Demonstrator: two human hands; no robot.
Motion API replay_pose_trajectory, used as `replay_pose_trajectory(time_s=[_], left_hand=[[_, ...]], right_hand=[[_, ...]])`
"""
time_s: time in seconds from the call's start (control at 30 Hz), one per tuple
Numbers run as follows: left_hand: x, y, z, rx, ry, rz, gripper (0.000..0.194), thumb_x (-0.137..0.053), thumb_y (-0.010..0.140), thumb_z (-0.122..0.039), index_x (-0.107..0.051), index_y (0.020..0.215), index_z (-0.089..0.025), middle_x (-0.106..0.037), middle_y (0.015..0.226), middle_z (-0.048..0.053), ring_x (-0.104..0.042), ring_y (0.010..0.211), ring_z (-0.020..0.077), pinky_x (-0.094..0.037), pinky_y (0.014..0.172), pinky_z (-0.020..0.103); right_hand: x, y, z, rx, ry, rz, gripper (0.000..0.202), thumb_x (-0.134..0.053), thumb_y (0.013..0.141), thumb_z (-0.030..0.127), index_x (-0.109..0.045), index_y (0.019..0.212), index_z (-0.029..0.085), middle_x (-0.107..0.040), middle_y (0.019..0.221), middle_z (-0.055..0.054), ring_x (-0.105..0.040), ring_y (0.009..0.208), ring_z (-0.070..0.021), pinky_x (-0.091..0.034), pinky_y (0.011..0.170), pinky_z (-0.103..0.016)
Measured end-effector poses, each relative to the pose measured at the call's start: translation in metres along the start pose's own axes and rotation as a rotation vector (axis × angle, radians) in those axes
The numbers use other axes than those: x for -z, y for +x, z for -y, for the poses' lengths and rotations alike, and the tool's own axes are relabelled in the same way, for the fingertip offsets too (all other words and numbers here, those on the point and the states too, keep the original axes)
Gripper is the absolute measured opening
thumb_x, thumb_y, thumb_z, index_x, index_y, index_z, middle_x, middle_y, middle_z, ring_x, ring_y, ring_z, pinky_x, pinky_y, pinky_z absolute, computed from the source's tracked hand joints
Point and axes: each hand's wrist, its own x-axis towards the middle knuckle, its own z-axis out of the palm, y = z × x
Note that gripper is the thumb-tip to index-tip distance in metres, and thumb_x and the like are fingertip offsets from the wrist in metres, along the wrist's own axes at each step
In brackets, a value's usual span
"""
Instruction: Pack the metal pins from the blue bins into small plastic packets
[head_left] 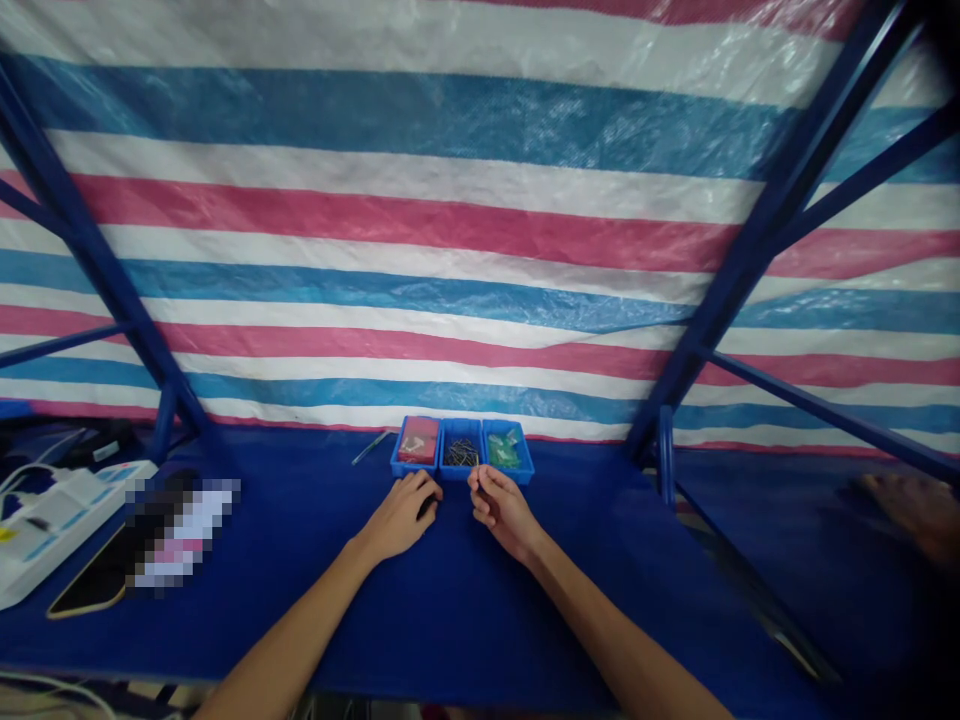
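Three small blue bins stand side by side at the back of the blue table. The left bin (400,467) holds reddish-pink pieces, the middle bin (459,472) dark metal pieces like screws or nails, the right bin (527,466) green and clear pieces. My left hand (407,513) is curled on the table in front of the left bin, around something dark that I cannot make out. Just in front of the middle and right bins is my right hand (501,507), its thumb and fingertips pinched together on something too small to name.
A pen-like item (370,447) lies left of the bins. On the left are a white power strip (79,515) with cables and a phone (97,570). Blue metal frame bars (720,290) rise on both sides. Another person's hand (911,510) rests at the far right.
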Motion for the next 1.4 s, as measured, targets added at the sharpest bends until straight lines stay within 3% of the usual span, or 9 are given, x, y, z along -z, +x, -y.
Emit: replay_pose_trajectory(time_s=[0.1, 0.2, 0.37, 0.5, 0.63, 0.77, 1.1, 1.23, 1.4], left_hand=[[-0.001, 0.000, 0.001, -0.001, -0.006, -0.007, 0.021, -0.046, 0.102, -0.019, -0.065, 0.109, -0.025, -0.065, 0.109, 0.006, -0.060, 0.100, 0.0242, -0.048, 0.088, 0.039], [-0.001, 0.000, 0.002, 0.001, 0.000, 0.002, 0.020, -0.047, 0.101, -0.018, -0.065, 0.109, -0.025, -0.065, 0.109, 0.006, -0.061, 0.101, 0.0246, -0.048, 0.088, 0.040], [0.000, 0.001, 0.001, 0.010, 0.006, 0.014, 0.020, -0.047, 0.102, -0.017, -0.064, 0.110, -0.026, -0.065, 0.110, 0.005, -0.061, 0.102, 0.0251, -0.048, 0.090, 0.040], [0.000, 0.001, 0.000, 0.008, 0.000, 0.011, 0.021, -0.049, 0.101, -0.016, -0.064, 0.111, -0.026, -0.065, 0.110, 0.004, -0.061, 0.102, 0.0247, -0.048, 0.090, 0.040], [0.000, 0.001, 0.001, 0.002, -0.008, 0.004, 0.021, -0.048, 0.101, -0.016, -0.064, 0.111, -0.026, -0.065, 0.110, 0.005, -0.062, 0.102, 0.0244, -0.049, 0.090, 0.039], [-0.001, 0.000, 0.002, -0.005, -0.037, -0.003, 0.021, -0.049, 0.101, -0.015, -0.063, 0.113, -0.025, -0.064, 0.111, 0.005, -0.061, 0.103, 0.0242, -0.050, 0.094, 0.040], [-0.008, 0.000, 0.006, 0.017, -0.037, -0.056, 0.017, -0.053, 0.098, -0.015, -0.059, 0.112, -0.023, -0.062, 0.106, 0.005, -0.060, 0.101, 0.0239, -0.050, 0.095, 0.040], [-0.007, 0.000, 0.005, 0.030, -0.027, -0.047, 0.012, -0.056, 0.099, -0.016, -0.057, 0.108, -0.023, -0.063, 0.101, 0.004, -0.060, 0.097, 0.0237, -0.048, 0.091, 0.039], [-0.002, 0.000, 0.003, 0.007, -0.112, 0.000, 0.004, -0.059, 0.103, -0.023, -0.057, 0.106, -0.024, -0.065, 0.104, 0.002, -0.059, 0.096, 0.0221, -0.046, 0.087, 0.035]], right_hand=[[0.000, 0.000, -0.002, 0.103, -0.251, -0.099, 0.039, -0.062, 0.096, 0.062, -0.064, 0.092, 0.023, -0.057, 0.076, 0.001, -0.041, 0.048, -0.0107, -0.032, 0.040, -0.023], [0.000, -0.003, -0.003, 0.326, -0.654, -0.220, 0.030, -0.061, 0.099, 0.052, -0.067, 0.091, 0.024, -0.063, 0.084, -0.003, -0.055, 0.061, -0.0161, -0.048, 0.057, -0.029], [0.003, -0.008, 0.001, 0.451, -1.012, -0.207, 0.018, -0.057, 0.103, 0.036, -0.069, 0.094, 0.027, -0.066, 0.100, -0.006, -0.062, 0.078, -0.0202, -0.049, 0.074, -0.032], [0.003, -0.004, -0.001, 0.358, -0.780, -0.192, 0.022, -0.061, 0.100, 0.044, -0.068, 0.091, 0.025, -0.064, 0.089, -0.004, -0.060, 0.071, -0.0193, -0.050, 0.066, -0.031], [0.000, 0.001, -0.007, 0.030, -0.305, -0.123, 0.040, -0.062, 0.096, 0.060, -0.055, 0.080, 0.024, -0.046, 0.061, 0.006, -0.037, 0.044, -0.0104, -0.028, 0.040, -0.022], [0.000, 0.002, -0.009, -0.026, -0.114, -0.183, 0.051, -0.068, 0.091, 0.065, -0.046, 0.073, 0.023, -0.039, 0.058, 0.009, -0.029, 0.044, -0.0061, -0.021, 0.039, -0.018], [0.003, 0.007, -0.005, 0.073, -0.270, -0.243, 0.042, -0.066, 0.091, 0.062, -0.059, 0.084, 0.021, -0.051, 0.066, 0.006, -0.040, 0.044, -0.0074, -0.028, 0.037, -0.018], [0.005, 0.009, -0.006, 0.137, -0.344, -0.150, 0.036, -0.062, 0.096, 0.055, -0.064, 0.114, 0.024, -0.061, 0.081, 0.003, -0.045, 0.044, -0.0085, -0.031, 0.038, -0.021], [0.007, 0.005, -0.015, 0.279, -0.712, -0.049, 0.019, -0.063, 0.099, 0.037, -0.071, 0.111, 0.026, -0.066, 0.090, -0.001, -0.060, 0.067, -0.0158, -0.050, 0.063, -0.029]])
